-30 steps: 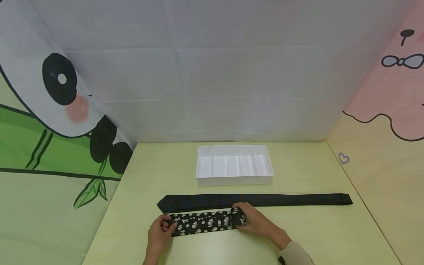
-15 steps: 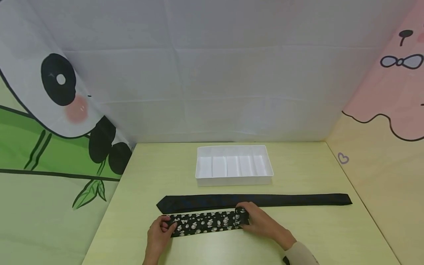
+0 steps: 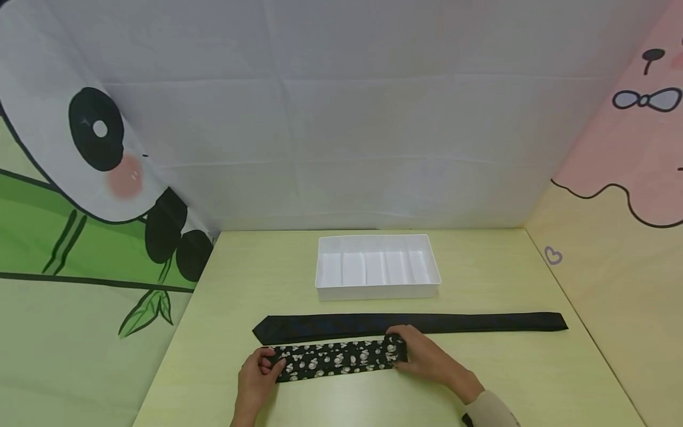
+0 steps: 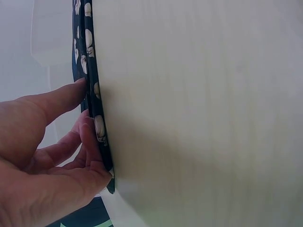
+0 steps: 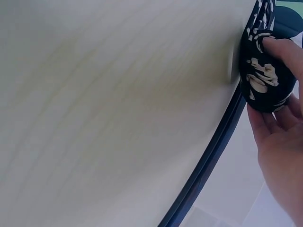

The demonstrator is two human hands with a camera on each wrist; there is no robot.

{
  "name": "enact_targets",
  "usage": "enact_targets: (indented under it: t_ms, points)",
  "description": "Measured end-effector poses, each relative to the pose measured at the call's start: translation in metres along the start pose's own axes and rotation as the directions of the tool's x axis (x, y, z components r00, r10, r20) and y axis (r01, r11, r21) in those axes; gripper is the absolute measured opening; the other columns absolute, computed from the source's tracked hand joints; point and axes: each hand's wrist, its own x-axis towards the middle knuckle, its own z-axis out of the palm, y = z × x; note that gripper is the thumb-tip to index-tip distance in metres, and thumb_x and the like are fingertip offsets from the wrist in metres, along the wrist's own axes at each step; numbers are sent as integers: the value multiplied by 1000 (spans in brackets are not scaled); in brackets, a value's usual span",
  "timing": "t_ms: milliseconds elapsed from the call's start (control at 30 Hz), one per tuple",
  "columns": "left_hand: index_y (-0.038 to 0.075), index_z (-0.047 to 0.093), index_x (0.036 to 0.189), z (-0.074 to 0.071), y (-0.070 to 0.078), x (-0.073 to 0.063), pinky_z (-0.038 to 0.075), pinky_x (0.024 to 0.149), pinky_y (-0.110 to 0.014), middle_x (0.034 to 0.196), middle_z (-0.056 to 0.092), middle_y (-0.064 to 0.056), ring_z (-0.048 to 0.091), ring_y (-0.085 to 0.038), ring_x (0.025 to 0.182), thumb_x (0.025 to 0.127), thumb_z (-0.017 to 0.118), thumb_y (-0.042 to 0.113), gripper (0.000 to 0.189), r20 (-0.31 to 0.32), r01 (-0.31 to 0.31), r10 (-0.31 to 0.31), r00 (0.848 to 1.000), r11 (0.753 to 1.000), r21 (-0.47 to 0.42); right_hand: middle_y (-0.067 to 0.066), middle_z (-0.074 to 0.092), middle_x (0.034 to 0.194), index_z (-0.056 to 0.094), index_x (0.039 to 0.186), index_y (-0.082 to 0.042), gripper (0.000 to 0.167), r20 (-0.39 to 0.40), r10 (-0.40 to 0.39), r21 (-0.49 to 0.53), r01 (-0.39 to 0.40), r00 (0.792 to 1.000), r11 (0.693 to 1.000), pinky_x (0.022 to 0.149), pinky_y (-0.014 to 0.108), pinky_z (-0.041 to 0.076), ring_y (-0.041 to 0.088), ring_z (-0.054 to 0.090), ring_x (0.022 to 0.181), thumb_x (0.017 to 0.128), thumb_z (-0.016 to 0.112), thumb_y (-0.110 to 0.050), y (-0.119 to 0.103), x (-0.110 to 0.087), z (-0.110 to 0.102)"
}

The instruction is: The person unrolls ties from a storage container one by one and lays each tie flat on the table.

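Note:
A black necktie (image 3: 341, 357) with a pale cartoon print lies in layers near the front of the table. At its left end my left hand (image 3: 256, 379) pinches the cloth between thumb and fingers. My right hand (image 3: 427, 360) grips the right end, which bulges in a rounded fold or roll (image 5: 265, 78) in the right wrist view; which of these I cannot tell. From the left wrist, the necktie's layered edge (image 4: 97, 101) shows between the fingers. Just behind lies a plain dark necktie (image 3: 331, 327), stretched flat with its pointed end to the left.
A white compartment tray (image 3: 379, 291) stands farther back on the pale wooden table (image 3: 491, 273). White cloth (image 3: 373, 142) hangs behind it. Printed panels flank the table on both sides.
My right hand has shifted slightly to the right along with the necktie's right end, so more of the printed cloth shows. The left hand stays in place.

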Motion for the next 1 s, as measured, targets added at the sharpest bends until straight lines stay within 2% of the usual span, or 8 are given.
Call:
enact_targets:
  t_ms: [367, 567, 800, 1000]
  points:
    - [-2, 62, 109, 2, -2, 0, 42, 65, -26, 86, 52, -7, 49, -17, 75, 88, 82, 10, 31, -4, -9, 9, 1000, 1000, -9, 14, 59, 137, 52, 138, -1, 66, -31, -52, -27, 51, 998, 998, 103, 50, 47, 32, 57, 126, 82, 85, -8, 8, -8, -2]
    - [-2, 62, 108, 4, -3, 1, 42, 65, -27, 86, 52, -7, 50, -17, 75, 87, 81, 9, 30, -13, -16, 16, 1000, 1000, 1, 12, 59, 137, 52, 139, -3, 65, -24, -30, -31, 30, 999, 999, 104, 48, 47, 30, 57, 126, 82, 84, -8, 14, -11, -3]
    - [-1, 62, 110, 5, -4, 3, 42, 65, -25, 87, 52, -7, 50, -18, 77, 89, 79, 7, 29, -15, 19, -19, 1000, 1000, -5, 11, 59, 135, 52, 138, -4, 65, -24, -18, -42, 17, 1000, 999, 104, 48, 47, 29, 58, 125, 81, 84, -8, 17, -13, -5]
    - [-2, 62, 109, 5, -5, 3, 42, 65, -26, 87, 52, -8, 50, -19, 77, 88, 80, 7, 29, -17, 8, -8, 1000, 1000, -3, 11, 59, 136, 52, 140, -5, 66, -26, -20, -35, 19, 999, 999, 104, 48, 47, 27, 58, 125, 83, 84, -7, 20, -15, -7]
